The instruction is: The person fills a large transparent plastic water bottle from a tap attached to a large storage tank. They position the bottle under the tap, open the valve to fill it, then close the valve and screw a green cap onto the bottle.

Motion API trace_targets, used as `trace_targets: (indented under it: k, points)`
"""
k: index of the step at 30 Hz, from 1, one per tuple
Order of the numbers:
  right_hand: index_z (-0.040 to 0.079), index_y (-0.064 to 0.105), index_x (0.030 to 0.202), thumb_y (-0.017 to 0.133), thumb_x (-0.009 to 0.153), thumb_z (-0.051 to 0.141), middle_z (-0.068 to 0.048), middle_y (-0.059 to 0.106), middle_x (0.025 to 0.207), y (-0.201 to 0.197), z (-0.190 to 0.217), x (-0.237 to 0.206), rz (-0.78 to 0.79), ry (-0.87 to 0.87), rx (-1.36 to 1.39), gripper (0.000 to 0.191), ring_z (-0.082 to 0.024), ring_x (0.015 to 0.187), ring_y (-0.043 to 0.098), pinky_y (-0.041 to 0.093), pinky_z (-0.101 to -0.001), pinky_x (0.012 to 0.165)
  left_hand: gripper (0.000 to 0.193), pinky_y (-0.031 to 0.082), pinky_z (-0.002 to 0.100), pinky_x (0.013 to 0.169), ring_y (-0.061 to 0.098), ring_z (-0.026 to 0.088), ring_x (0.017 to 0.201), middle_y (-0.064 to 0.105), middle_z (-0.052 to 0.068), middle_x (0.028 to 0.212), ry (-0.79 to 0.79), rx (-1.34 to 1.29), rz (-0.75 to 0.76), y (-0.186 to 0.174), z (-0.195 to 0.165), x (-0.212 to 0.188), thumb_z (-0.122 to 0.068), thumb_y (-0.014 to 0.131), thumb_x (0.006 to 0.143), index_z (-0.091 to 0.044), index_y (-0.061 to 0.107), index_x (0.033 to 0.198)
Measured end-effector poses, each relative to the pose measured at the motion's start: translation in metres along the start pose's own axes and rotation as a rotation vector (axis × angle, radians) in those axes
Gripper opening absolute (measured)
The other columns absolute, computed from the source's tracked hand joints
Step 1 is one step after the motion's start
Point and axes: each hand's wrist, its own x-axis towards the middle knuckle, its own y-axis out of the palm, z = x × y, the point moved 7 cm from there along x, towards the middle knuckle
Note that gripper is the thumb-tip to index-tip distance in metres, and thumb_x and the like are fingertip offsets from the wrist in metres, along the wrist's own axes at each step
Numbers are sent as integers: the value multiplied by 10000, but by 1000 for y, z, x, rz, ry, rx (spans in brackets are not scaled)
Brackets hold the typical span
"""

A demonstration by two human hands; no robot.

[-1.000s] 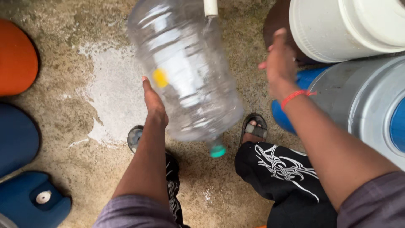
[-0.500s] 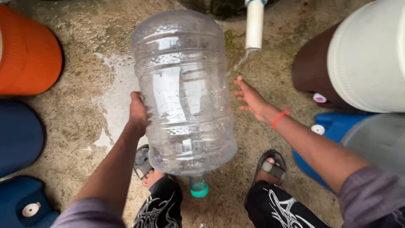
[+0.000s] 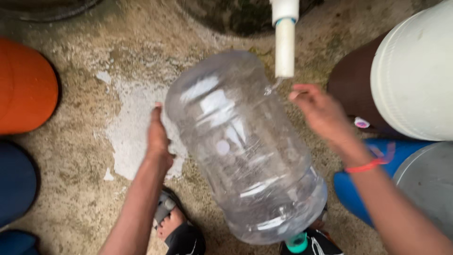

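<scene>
Far left: an orange container (image 3: 23, 87) and a dark blue container (image 3: 14, 186) sit on the rough concrete floor (image 3: 80, 198), with a pale wet patch (image 3: 130, 137) nearby.

Left hand (image 3: 158, 139): fingers straight and together, palm flat against the side of the large clear water bottle (image 3: 245, 151), steadying it rather than gripping. A sandalled foot (image 3: 170, 219) shows below the forearm.

Centre: the bottle hangs tilted above the floor, base up and away, teal-capped neck (image 3: 297, 242) low by the feet. It looks nearly empty; only droplets and a film on the inside. A white pipe (image 3: 285, 40) hangs over its upper shoulder, a thin trickle at its mouth.

Right hand (image 3: 321, 113): open, fingers loosely spread, just off the bottle's right side, apparently not touching; an orange-red wristband (image 3: 363, 166) on the wrist.

Right: a white drum (image 3: 415, 71), a brown vessel (image 3: 354, 89) behind it, a blue barrel (image 3: 358, 189) with a grey lid (image 3: 424, 179).

Judgement: the bottle is still being swung about under the pipe; filling looks not yet begun, the neck pointing away from the outlet.
</scene>
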Motion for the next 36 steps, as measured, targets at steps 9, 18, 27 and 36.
trace_targets:
  k: [9,18,27,36]
  points:
    - [14,253,1595,487,1018,576,-298,211,1666,1,26,-9,-189,-256,-167,839,-426,1565,168,180,-503,1239,903,439,513,1122,564,437,1285,479,298,1512,365,696,92,117,-34,-89,-540,518,983,-60,110,1630]
    - [201,579,1479,652,907,554,-204,191,1703,48,92,-47,-164,-818,-954,677,-437,1489,224,103,-828,1078,639,179,608,1242,252,440,1549,309,249,1665,1092,904,115,151,-65,-99,-487,313,1064,-97,428,1557]
    - [148,547,1467,637,911,575,-278,166,1619,11,87,-32,-357,-642,-774,707,-582,1465,155,170,-761,1093,827,93,550,1236,58,478,1554,78,310,1659,708,689,187,144,-27,-69,-597,241,1021,-37,128,1619]
    - [257,221,1625,504,953,669,-202,113,1672,46,54,-24,26,-366,-616,837,-442,1554,94,124,-625,1200,675,169,622,1295,91,441,1606,110,188,1736,1100,927,-204,134,-92,-96,-570,328,1068,-224,257,1643]
